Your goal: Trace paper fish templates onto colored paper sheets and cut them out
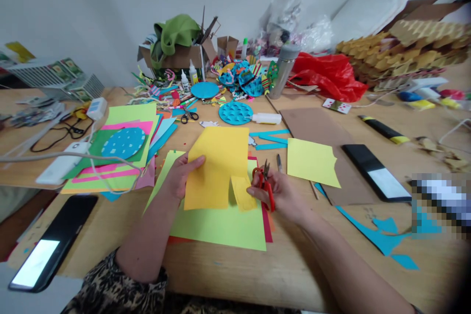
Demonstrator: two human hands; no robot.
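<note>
My left hand (180,174) is closed on the left edge of a golden-yellow paper sheet (217,157), thumb on top. A corner of the sheet is cut away at its lower right. My right hand (277,194) holds red-handled scissors (271,196), their blades pointing up and away from the sheet. Its fingertips also pinch a small yellow paper piece (243,195) beside the cut corner. Whether that piece is still joined to the sheet I cannot tell. Beneath lies a stack of light green paper (221,228) with red and orange sheets showing at its edges.
Blue paper strips (272,140), a glue bottle (267,118) and a blue scalloped disc (235,113) lie beyond the sheet. At right are a light yellow sheet (312,161), brown cardboard (312,125) and a phone (375,171). Coloured papers (128,113), a cable and another phone (55,240) lie left.
</note>
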